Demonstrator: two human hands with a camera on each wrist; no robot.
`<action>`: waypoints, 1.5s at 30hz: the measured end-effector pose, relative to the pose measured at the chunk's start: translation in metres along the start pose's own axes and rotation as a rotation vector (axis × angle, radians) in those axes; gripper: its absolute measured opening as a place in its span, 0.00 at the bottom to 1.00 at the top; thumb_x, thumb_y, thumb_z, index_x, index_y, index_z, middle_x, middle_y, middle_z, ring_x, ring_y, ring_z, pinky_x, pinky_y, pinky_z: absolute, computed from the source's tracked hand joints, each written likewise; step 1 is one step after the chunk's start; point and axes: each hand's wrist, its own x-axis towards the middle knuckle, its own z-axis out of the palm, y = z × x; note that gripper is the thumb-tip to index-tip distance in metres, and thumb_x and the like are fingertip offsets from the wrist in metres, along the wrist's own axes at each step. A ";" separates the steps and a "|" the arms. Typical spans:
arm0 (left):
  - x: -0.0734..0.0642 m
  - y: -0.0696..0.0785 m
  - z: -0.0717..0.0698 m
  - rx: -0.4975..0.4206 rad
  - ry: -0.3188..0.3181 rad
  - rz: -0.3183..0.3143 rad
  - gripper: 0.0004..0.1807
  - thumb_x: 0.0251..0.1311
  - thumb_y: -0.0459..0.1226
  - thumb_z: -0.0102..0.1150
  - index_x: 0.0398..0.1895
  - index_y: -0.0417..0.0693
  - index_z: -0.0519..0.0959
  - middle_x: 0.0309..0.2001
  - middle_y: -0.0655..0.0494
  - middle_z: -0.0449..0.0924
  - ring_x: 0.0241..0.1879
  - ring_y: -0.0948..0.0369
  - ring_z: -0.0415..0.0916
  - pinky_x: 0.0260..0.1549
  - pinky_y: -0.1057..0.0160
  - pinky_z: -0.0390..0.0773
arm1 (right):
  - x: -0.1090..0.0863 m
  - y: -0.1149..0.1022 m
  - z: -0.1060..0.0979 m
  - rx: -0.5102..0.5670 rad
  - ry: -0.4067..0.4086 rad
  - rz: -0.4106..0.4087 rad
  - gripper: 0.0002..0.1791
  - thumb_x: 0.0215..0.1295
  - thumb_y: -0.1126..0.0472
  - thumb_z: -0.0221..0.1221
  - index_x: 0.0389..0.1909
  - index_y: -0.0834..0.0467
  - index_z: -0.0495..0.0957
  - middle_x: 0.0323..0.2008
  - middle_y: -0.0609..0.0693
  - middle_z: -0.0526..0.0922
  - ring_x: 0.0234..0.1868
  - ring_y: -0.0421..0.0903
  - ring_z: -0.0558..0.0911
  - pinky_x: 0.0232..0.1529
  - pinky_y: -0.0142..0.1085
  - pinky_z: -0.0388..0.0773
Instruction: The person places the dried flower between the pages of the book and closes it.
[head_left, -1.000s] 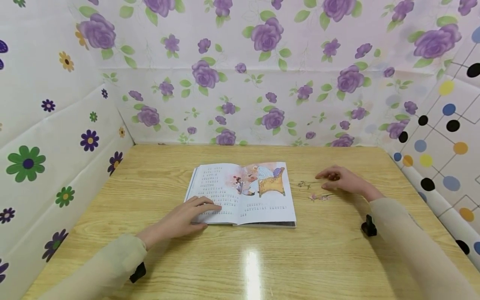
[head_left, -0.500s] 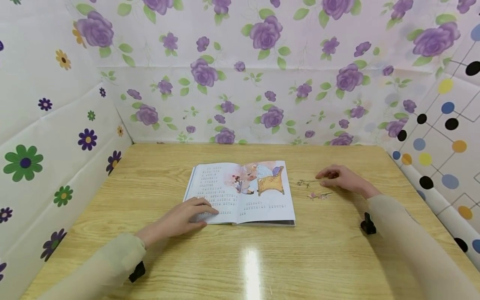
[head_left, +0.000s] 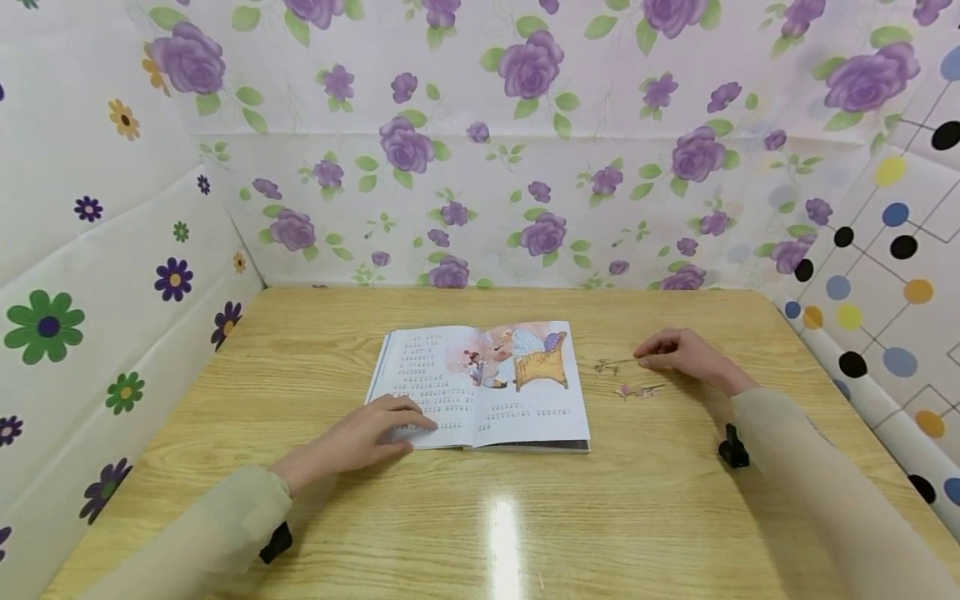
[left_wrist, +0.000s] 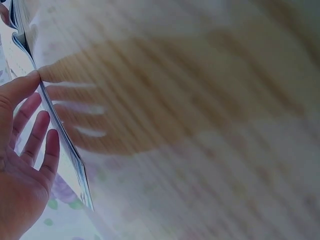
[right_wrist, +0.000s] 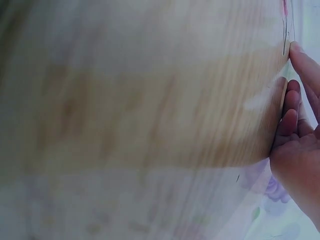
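Observation:
An open picture book (head_left: 532,423) lies flat on the wooden table, text on its left page and a coloured drawing on its right. On the lower left page rests my left hand (head_left: 363,435), fingers extended; in the left wrist view its thumb (left_wrist: 22,87) touches the book's edge. To the right of the book, my right hand (head_left: 692,358) pinches the stem end of a thin dried flower sprig (head_left: 606,367), which lies low at the tabletop. Just nearer to me is a second, pinkish dried flower sprig (head_left: 633,391), apart from the hand.
The wooden table (head_left: 570,517) reaches a purple-flowered cloth wall (head_left: 480,208) at the back. Patterned cloth also closes the left and right sides. Black wrist camera mounts (head_left: 733,448) sit under both sleeves.
My right fingers and thumb have come together on the upper sprig's stem. The left hand has shifted slightly on the page. The book and the pinkish sprig lie as before.

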 end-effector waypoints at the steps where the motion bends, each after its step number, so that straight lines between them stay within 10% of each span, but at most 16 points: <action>1: 0.000 0.000 0.000 -0.003 -0.001 -0.003 0.21 0.59 0.36 0.67 0.57 0.58 0.81 0.55 0.60 0.80 0.56 0.58 0.75 0.57 0.53 0.77 | 0.000 0.000 0.000 -0.007 0.003 0.007 0.16 0.66 0.54 0.64 0.51 0.56 0.84 0.52 0.58 0.82 0.40 0.44 0.77 0.39 0.33 0.74; 45: -0.018 -0.011 -0.008 -0.060 -0.041 -0.083 0.20 0.60 0.30 0.65 0.53 0.60 0.82 0.51 0.60 0.79 0.51 0.59 0.75 0.50 0.58 0.77 | 0.006 0.000 -0.002 -0.061 0.014 0.004 0.12 0.63 0.51 0.66 0.41 0.53 0.88 0.45 0.55 0.86 0.39 0.41 0.80 0.37 0.32 0.74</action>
